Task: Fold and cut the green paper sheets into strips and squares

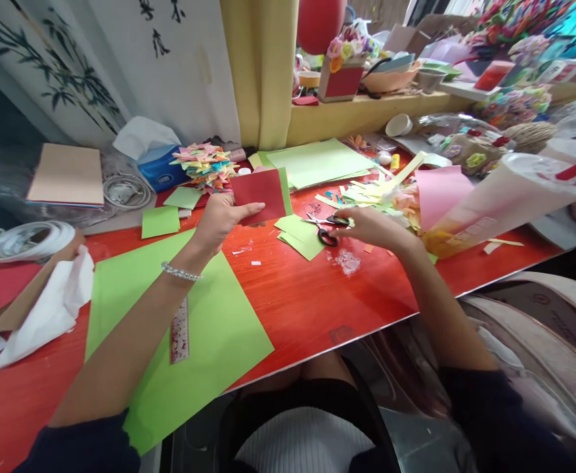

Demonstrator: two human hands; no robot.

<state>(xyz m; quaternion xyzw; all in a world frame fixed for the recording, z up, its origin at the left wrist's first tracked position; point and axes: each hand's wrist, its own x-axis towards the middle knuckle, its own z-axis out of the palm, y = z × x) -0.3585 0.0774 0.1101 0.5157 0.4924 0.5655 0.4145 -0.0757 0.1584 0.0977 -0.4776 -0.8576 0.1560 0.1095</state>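
My left hand (216,220) pinches a red paper piece (255,192) between thumb and fingers, held up above the table. Behind it, the edge of a light green paper (286,190) shows at the right. My right hand (374,228) has its fingers closed at the black handles of small scissors (321,227), whose blades are apart and point left. Under the scissors lie several green paper squares (307,246). A large green sheet (219,335) is spread beneath my left forearm, with a patterned ruler (180,338) on it.
On the red table (297,315), paper strips (371,194) and a pink sheet (443,190) lie at the right beside a tilted drink cup (499,203). Pale green sheets (320,161), folded strips (203,164) and a tissue pack (159,167) sit at the back.
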